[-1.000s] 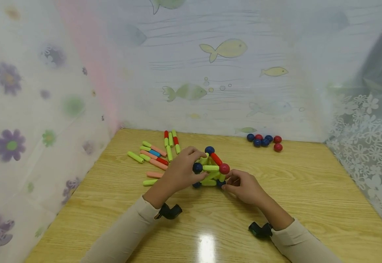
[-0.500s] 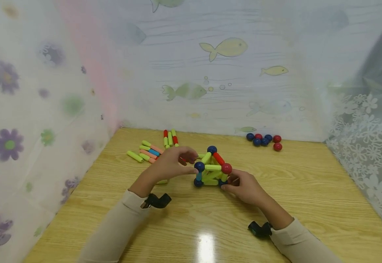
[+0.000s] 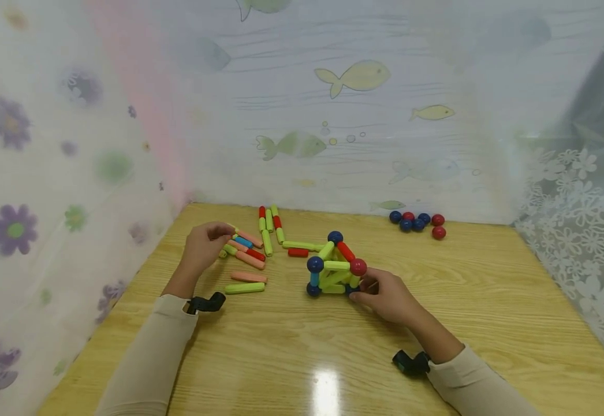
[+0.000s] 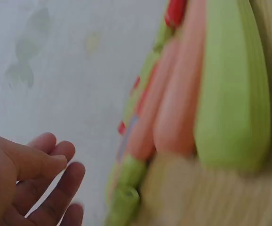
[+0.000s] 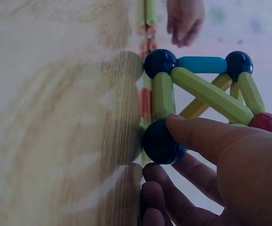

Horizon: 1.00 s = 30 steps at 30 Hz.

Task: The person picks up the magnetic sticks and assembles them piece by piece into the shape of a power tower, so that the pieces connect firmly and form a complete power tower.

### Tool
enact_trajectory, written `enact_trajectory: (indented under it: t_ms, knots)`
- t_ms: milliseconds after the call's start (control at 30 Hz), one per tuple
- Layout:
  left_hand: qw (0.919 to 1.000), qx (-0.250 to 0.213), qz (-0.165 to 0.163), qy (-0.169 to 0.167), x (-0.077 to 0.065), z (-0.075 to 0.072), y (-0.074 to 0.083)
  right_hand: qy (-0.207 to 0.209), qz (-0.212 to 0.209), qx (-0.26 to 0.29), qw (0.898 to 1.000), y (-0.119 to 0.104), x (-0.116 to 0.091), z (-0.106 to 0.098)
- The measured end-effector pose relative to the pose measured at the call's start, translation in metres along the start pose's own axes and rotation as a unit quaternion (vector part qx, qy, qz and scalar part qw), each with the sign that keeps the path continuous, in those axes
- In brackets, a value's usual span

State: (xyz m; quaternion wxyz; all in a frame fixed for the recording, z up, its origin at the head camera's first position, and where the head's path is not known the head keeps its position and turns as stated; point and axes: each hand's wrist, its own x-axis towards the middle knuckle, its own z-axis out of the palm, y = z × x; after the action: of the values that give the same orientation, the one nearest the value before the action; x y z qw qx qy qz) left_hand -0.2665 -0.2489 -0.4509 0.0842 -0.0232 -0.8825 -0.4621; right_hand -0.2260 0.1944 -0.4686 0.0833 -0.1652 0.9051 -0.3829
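A small frame built of magnetic-style rods (image 3: 336, 266) and balls stands on the table, its rods mostly yellow-green with a red and a blue one. At its lower right corner my right hand (image 3: 387, 294) pinches a dark blue ball (image 5: 157, 141) between thumb and fingers. A red ball (image 3: 358, 267) sits above that corner, with dark blue balls at the others. My left hand (image 3: 203, 248) is over the left end of the loose rods (image 3: 250, 259), fingers loosely bent and nothing held. The left wrist view has these fingers beside the blurred rods.
Several two-colour rods (image 3: 278, 222) lie at the back left, and a green rod (image 3: 245, 288) lies nearer the front. A short red rod (image 3: 298, 252) is left of the frame. Spare red and blue balls (image 3: 418, 224) cluster at the back right, before the patterned curtain (image 3: 354, 167).
My left hand has let go of the frame's upper left blue ball and moved left to the loose rods. My right hand has stayed at the lower right corner.
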Motion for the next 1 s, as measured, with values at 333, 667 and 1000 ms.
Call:
enact_trajectory:
  t_ms: [333,667,1000]
  knots:
    - [0.9917,0.113,-0.061,-0.002,-0.001,-0.006,-0.025,-0.003,-0.004,0.004,1.000,0.001,-0.003,-0.001]
    - [0.9934,0.049,-0.074,-0.073,-0.009,-0.007,-0.022,-0.002,-0.008,0.012,1.000,-0.003,-0.004,-0.002]
    - [0.9832,0.161,-0.020,-0.083,-0.006,-0.007,-0.023,0.001,-0.005,0.006,1.000,-0.003,-0.004,-0.002]
